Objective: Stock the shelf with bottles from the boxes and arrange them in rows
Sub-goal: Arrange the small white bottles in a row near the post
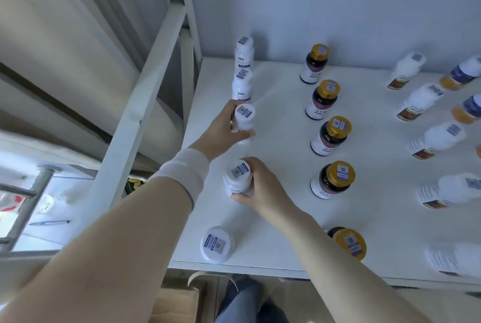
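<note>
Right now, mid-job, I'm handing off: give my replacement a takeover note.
Left hand grips a white plastic bottle with a stickered cap, third in the leftmost row. Right hand grips the fourth white bottle. On the white shelf, five gold-capped dark bottles stand in a row; white brown-labelled bottles line up further right. To do: settle both held bottles in line, then check the cardboard box below for more.

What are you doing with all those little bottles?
A person is lining up bottles in rows on a white shelf. The left hand grips the farther white bottle in the leftmost row. The right hand grips the nearer white bottle just in front of it. Beside that row stands a row of gold-capped bottles, and more bottles stand further right.
</note>
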`<state>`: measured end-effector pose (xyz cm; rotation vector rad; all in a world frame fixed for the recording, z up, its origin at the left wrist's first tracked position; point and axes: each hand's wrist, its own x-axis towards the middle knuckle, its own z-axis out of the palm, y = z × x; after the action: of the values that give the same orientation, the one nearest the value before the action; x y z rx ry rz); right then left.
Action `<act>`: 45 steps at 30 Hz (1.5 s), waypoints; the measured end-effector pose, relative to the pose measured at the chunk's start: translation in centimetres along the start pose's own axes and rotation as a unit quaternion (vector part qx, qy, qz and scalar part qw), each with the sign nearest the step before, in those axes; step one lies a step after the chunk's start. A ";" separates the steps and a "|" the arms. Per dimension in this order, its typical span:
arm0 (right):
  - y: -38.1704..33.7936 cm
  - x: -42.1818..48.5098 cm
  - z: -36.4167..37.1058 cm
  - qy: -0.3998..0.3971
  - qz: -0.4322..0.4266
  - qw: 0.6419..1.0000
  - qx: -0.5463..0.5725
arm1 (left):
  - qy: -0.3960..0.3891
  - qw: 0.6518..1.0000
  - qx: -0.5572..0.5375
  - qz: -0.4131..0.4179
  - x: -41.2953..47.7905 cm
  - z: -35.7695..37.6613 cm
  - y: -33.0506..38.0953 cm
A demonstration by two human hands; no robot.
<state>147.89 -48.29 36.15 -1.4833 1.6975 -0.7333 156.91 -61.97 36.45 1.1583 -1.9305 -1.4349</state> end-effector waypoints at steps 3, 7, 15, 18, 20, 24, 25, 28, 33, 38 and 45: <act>0.0 -0.1 0.0 0.004 0.004 1.000 -0.013 | -0.007 1.000 0.018 -0.005 0.1 0.0 0.6; -0.1 -0.7 -0.4 -0.014 0.007 0.999 -0.035 | -0.004 0.997 0.076 -0.015 -0.5 -0.3 1.4; -2.4 -2.3 -7.1 -0.002 -0.026 0.984 -0.175 | 0.018 0.888 0.450 -0.093 -3.3 -3.7 3.3; -4.0 -2.1 -10.6 0.011 -0.033 0.966 -0.257 | 0.001 0.820 0.563 -0.101 -4.6 -4.7 5.7; -4.5 -1.9 -12.6 0.018 -0.035 0.953 -0.300 | 0.004 0.770 0.631 -0.098 -5.6 -5.1 7.2; -4.5 -2.3 -15.2 0.013 -0.007 0.919 -0.394 | 0.002 0.726 0.681 -0.092 -7.2 -5.3 8.5; -4.4 -2.5 -15.5 0.016 -0.004 0.911 -0.413 | -0.002 0.724 0.682 -0.098 -7.7 -5.2 8.6; -4.2 -2.8 -15.6 0.023 -0.005 0.900 -0.435 | -0.002 0.712 0.694 -0.104 -8.8 -4.7 8.6; -4.4 -2.9 -14.6 0.010 -0.012 0.896 -0.444 | -0.010 0.702 0.702 -0.118 -10.2 -4.3 7.8; -5.2 -2.7 -12.4 -0.002 -0.043 0.905 -0.424 | -0.004 0.742 0.654 -0.149 -10.8 -3.8 6.9; -4.9 -2.9 -6.8 -0.030 -0.064 0.951 -0.302 | 0.016 0.895 0.415 -0.162 -8.8 -2.9 4.8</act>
<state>145.10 -46.63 44.41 -2.0177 1.8864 -0.2219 162.19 -55.74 42.90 1.9229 -2.4946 -0.6655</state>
